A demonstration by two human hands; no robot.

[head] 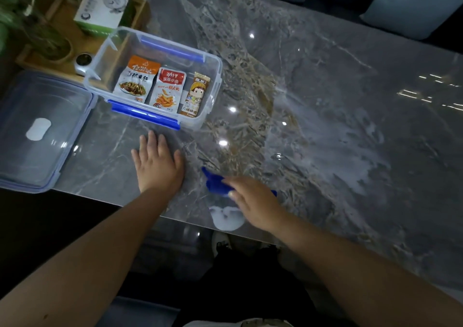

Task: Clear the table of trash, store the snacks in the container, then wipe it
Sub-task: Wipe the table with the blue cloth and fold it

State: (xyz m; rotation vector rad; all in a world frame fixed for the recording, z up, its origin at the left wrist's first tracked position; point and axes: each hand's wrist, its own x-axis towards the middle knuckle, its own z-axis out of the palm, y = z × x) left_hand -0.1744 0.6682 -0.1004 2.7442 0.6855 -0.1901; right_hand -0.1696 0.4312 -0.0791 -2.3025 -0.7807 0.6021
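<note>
A clear plastic container (211, 69) with blue clips stands open on the grey marble table (338, 106). Three snack packets lie side by side inside it: an orange-topped one (135, 80), a red-topped one (168, 88) and a slim brown one (195, 95). The container's lid (42, 131) lies flat to its left, overhanging the table's near edge. My left hand (156, 162) rests palm down on the table just in front of the container, fingers spread. My right hand (253, 201) presses a blue cloth (215, 182) onto the tabletop near the front edge.
A wooden tray (62, 26) at the back left carries a white and green box (104, 7), a glass vase (47, 38) with a plant and a small round silver object (84, 59). Cushions (413, 3) line the far side. The table's front edge runs under my forearms.
</note>
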